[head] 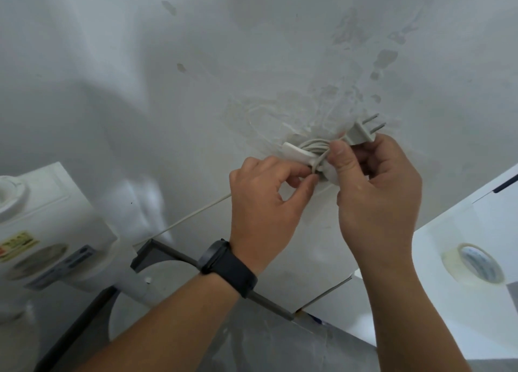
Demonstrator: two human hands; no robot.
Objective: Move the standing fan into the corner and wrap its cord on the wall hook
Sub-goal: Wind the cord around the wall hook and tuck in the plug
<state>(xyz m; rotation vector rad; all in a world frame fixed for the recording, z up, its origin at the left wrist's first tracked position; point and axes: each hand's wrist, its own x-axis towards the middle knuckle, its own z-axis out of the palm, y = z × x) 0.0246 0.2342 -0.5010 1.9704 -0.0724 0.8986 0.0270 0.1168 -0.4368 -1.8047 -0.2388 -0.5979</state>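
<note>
A white wall hook [294, 150] sticks to the patchy white wall, with several loops of pale grey cord [314, 145] lying over it. My left hand [263, 200], a dark watch on its wrist, pinches the cord just below the hook. My right hand [378, 186] holds the cord's end beside the hook, and the two-pin plug [361, 134] pokes up from its fingers. One strand of cord [196, 210] runs down and left toward the white standing fan [50, 231] at the lower left, whose round base [157, 282] shows below.
A white surface at the right carries a roll of tape [476, 265]. A dark bar [269, 301] crosses low behind my left forearm. The wall [196, 63] shows scraped, peeling patches around the hook.
</note>
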